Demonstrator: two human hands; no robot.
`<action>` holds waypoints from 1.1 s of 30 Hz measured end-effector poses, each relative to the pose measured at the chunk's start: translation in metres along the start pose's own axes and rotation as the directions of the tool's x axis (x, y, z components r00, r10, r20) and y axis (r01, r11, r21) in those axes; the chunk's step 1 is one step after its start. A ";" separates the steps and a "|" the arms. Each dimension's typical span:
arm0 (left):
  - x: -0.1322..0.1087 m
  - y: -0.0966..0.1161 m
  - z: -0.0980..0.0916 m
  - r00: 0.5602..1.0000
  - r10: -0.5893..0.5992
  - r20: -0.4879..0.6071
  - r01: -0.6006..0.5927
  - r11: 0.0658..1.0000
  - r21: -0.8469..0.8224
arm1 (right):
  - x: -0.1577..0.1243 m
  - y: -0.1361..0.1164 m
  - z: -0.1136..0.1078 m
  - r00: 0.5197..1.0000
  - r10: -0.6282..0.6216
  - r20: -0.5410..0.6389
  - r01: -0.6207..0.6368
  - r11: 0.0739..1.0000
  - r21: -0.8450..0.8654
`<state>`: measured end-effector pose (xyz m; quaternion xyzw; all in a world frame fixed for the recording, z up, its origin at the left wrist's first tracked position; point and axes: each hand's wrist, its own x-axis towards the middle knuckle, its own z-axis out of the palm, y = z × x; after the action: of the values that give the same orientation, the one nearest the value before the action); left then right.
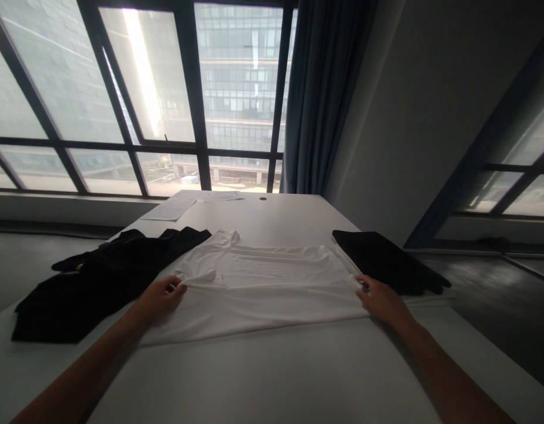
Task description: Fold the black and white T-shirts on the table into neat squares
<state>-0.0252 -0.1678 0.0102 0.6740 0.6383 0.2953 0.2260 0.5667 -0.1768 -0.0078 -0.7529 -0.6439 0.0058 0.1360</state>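
Note:
A white T-shirt (pixel 276 297) lies spread across the table in front of me, its near part doubled over in a long band. My left hand (pixel 166 296) is closed on the shirt's left side, beside a bunched sleeve. On the opposite side, my right hand (pixel 378 297) pinches the shirt's right edge between thumb and fingers. The cloth stretches between both hands, with creases running across it. What lies under the folded layer is hidden.
Rumpled black clothing (pixel 108 277) lies on the left of the white table (pixel 263 377). A folded black garment (pixel 382 259) rests on the right. Paper sheets (pixel 170 209) lie at the far left, near a round cable hole (pixel 263 198). Windows and a dark curtain (pixel 316 94) stand beyond.

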 end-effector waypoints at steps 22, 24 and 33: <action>0.048 0.036 0.018 0.996 -0.024 0.090 0.023 1.000 0.018 | 0.017 -0.120 -0.012 0.836 -0.514 0.191 0.509 0.857 0.078; 0.049 0.026 0.015 1.000 -0.022 0.002 0.022 0.991 -0.131 | 0.021 -0.122 -0.015 0.845 -0.495 0.200 0.493 0.868 0.065; 0.027 0.023 0.026 0.952 0.261 -0.161 -0.194 0.919 0.343 | 0.028 -0.139 -0.012 0.844 -0.483 0.233 0.478 0.875 0.083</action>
<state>0.0091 -0.1406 0.0102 0.7381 0.6146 0.2782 0.0100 0.4394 -0.1332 0.0376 -0.5597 -0.8234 0.0720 0.0602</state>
